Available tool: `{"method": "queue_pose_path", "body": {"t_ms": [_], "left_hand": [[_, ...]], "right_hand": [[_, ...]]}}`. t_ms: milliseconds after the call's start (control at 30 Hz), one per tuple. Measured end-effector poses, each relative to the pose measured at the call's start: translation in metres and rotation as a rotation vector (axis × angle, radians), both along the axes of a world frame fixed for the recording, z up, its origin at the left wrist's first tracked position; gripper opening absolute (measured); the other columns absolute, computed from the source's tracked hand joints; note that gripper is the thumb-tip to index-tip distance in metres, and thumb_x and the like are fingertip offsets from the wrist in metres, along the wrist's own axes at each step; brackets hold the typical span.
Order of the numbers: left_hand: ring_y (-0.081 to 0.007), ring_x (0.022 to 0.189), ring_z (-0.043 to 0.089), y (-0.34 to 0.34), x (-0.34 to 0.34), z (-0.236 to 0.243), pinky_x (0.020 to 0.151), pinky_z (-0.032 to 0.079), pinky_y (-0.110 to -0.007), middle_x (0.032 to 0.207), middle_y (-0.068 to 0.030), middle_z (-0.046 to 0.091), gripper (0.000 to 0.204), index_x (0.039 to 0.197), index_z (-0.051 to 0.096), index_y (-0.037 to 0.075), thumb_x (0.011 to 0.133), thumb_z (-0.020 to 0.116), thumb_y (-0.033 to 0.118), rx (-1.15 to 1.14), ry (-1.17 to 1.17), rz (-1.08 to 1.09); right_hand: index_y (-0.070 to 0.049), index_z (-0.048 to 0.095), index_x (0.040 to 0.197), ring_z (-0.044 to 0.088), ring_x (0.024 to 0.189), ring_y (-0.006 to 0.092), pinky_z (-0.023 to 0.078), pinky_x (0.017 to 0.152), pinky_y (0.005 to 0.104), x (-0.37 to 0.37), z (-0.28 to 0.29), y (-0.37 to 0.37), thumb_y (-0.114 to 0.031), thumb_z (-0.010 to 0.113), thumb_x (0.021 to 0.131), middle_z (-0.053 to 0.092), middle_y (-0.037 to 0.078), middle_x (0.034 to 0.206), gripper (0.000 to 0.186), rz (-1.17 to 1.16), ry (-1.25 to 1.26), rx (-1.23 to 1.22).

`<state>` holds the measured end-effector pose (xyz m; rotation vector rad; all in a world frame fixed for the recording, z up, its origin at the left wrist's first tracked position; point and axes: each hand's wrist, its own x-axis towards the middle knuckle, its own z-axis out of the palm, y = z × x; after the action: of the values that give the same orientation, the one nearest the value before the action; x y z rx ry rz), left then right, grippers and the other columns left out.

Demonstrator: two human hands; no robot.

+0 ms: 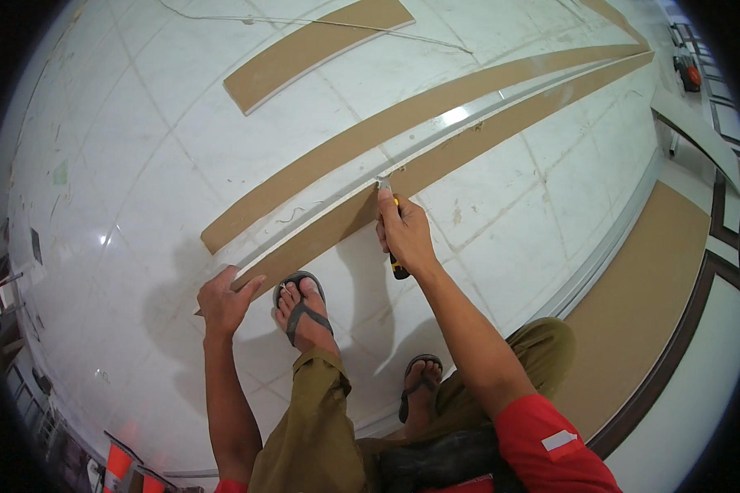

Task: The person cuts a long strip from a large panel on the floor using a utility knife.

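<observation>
i list, from my remote view: one long brown strip [485, 144], pale-edged, running diagonally over white tiles [518, 218]; left hand [224, 301] pinching the strip's near end, thumb across its brown face; right hand [404, 232] wrapped round a yellow-and-black knife [400, 269], tip at the strip's pale edge; second brown strip [337, 146] beyond the strip; short brown offcut [316, 53] farther beyond.

Upper garment: red, sleeves [522, 427] short; right sleeve bears a rectangular white patch [559, 440]. Trousers [304, 427]: olive, left hem rolled. Footwear: dark thong sandals [297, 322] with V-shaped straps. Waist: black item [444, 460], type indistinct.
</observation>
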<state>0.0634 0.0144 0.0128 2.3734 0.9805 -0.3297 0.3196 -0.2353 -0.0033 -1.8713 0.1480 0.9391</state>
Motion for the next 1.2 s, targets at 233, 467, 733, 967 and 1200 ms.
{"method": "queue_pose_path", "body": {"t_ms": [233,467,733,967,1200], "left_hand": [[-0.0387,0.078,0.075,-0.001,0.006,0.003,0.072,0.058,-0.046,0.088,-0.0180,0.078,0.041,0.103,0.079,0.007,0.083,0.093,0.041,0.000,0.000,-0.001],[-0.0366,0.071,0.070,-0.004,0.005,0.004,0.066,0.054,-0.045,0.079,-0.0150,0.074,0.044,0.089,0.073,0.006,0.084,0.091,0.045,0.021,-0.072,0.016],[-0.0383,0.069,0.068,-0.001,-0.003,-0.007,0.065,0.053,-0.046,0.077,-0.0156,0.072,0.047,0.085,0.070,0.005,0.083,0.091,0.048,0.056,-0.121,-0.027],[-0.0390,0.069,0.067,-0.003,-0.001,-0.007,0.064,0.052,-0.046,0.076,-0.0160,0.071,0.048,0.084,0.069,0.005,0.083,0.091,0.047,0.037,-0.149,-0.010],[-0.0373,0.067,0.066,-0.002,-0.001,-0.004,0.065,0.052,-0.045,0.077,-0.0162,0.071,0.046,0.086,0.071,0.005,0.083,0.091,0.047,-0.006,-0.131,0.039]], "right_hand": [[-0.003,0.060,0.080,0.052,0.049,0.0130,0.042,0.047,0.0343,0.000,-0.004,0.002,-0.051,0.054,0.113,0.056,0.002,0.058,0.058,-0.023,0.007,0.040],[-0.004,0.060,0.080,0.053,0.048,0.0130,0.043,0.048,0.0342,-0.002,0.005,0.003,-0.050,0.053,0.114,0.055,0.002,0.057,0.057,0.006,0.043,0.031],[-0.002,0.062,0.080,0.059,0.053,0.0177,0.047,0.053,0.0380,-0.009,-0.013,0.002,-0.051,0.054,0.113,0.060,0.007,0.059,0.059,0.101,-0.121,-0.044],[0.002,0.067,0.084,0.063,0.060,0.0257,0.050,0.062,0.0441,-0.004,-0.007,0.010,-0.052,0.054,0.112,0.064,0.014,0.063,0.062,0.075,-0.039,-0.043],[-0.005,0.056,0.080,0.050,0.047,0.0115,0.040,0.045,0.0311,-0.011,-0.016,0.012,-0.047,0.053,0.115,0.053,0.002,0.058,0.054,0.112,-0.137,0.011]]}}
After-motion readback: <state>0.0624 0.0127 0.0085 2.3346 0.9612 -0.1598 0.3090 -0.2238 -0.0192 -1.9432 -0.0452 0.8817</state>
